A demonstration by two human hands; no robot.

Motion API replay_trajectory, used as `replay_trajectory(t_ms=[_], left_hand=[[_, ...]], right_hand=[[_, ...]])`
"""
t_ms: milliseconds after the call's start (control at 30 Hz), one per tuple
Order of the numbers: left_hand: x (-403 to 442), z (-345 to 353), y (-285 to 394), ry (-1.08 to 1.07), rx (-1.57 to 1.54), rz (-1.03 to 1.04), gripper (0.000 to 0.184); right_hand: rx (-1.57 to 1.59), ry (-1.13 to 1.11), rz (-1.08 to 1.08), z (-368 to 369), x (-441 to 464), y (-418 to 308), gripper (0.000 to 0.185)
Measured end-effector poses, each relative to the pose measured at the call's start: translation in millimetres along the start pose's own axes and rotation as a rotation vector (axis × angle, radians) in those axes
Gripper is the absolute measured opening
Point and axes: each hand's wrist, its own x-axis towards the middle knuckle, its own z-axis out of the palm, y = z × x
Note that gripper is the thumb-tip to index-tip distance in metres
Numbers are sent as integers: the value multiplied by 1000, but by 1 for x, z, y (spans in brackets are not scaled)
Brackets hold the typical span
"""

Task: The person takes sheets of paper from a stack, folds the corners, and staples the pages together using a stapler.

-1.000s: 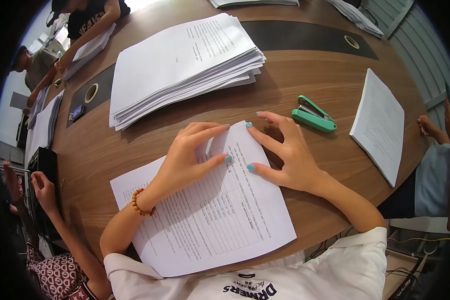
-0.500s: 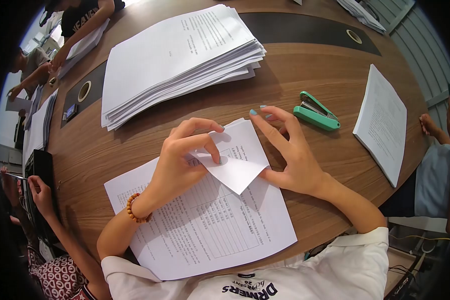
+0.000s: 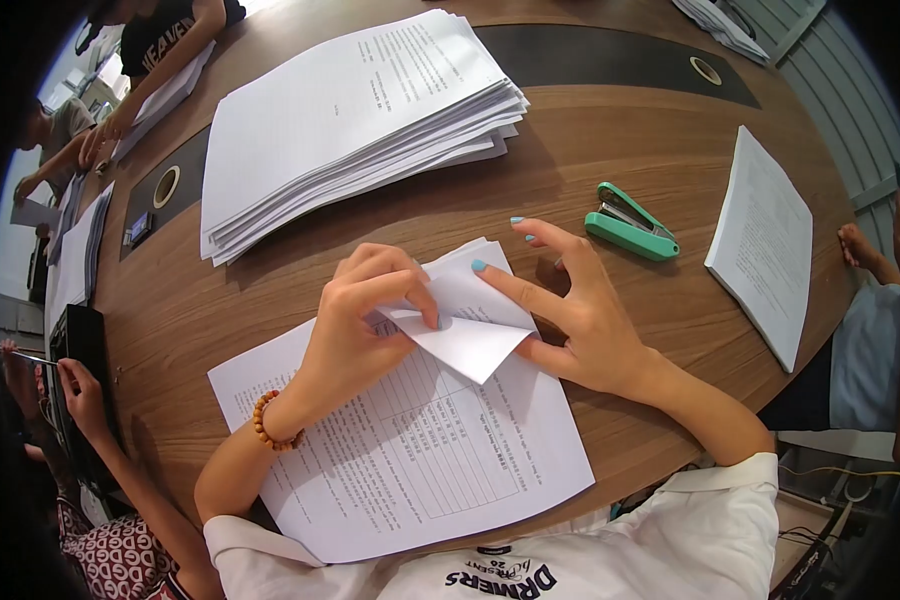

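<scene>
Printed sheets of paper lie in front of me on the table, with a ruled table on the top page. The upper part of the top page is bent over into a white pointed flap. My left hand, a beaded bracelet at its wrist, is closed on the flap's left side, thumb tip hidden. On the right, my right hand has its fingers spread. Its thumb meets the flap's right edge, the tip partly covered, and its index fingertip rests at the paper above the flap.
A thick paper stack stands beyond my hands. Right of it lie a green stapler and a thinner paper pile. People sit around the table; one person's hand at left holds a thin object. Cable holes sit in dark inlays.
My right index finger has come down and left onto the paper, while the other fingers have shifted slightly. The left hand's fingers have curled in a little; the flap has moved slightly.
</scene>
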Motion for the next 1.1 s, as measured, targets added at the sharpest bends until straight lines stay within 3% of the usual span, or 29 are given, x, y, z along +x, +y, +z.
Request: replay_trajectory(t_ms=[67,133,233,333,433,600,767,833,967,1033,1100], left_hand=[[0,1,3,-13,56,19,26],[1,6,10,133,-198,-162,31],[3,1,10,29,4,-24,33],[-1,0,1,-35,17,20,35],[1,2,7,39,-2,40,37],[-1,3,3,25,-49,-11,38],[0,0,7,-13,35,-15,33],[2,2,16,78,-17,-106,30],[2,3,11,104,-78,-57,31],[-2,-2,2,-47,79,-13,32],[-2,2,2,4,-2,9,34]], right_hand=[[26,19,29,-1,1,-2,65],[75,28,74,-2,2,-5,66],[93,19,90,-2,2,-2,66],[55,-2,61,-1,1,-1,65],[31,-9,43,-2,0,-1,63],[-9,23,-44,3,-1,3,63],[79,0,76,-3,2,-5,68],[109,21,93,-2,3,-5,69],[70,13,58,1,0,0,68],[58,8,49,1,0,0,66],[48,1,40,0,1,0,64]])
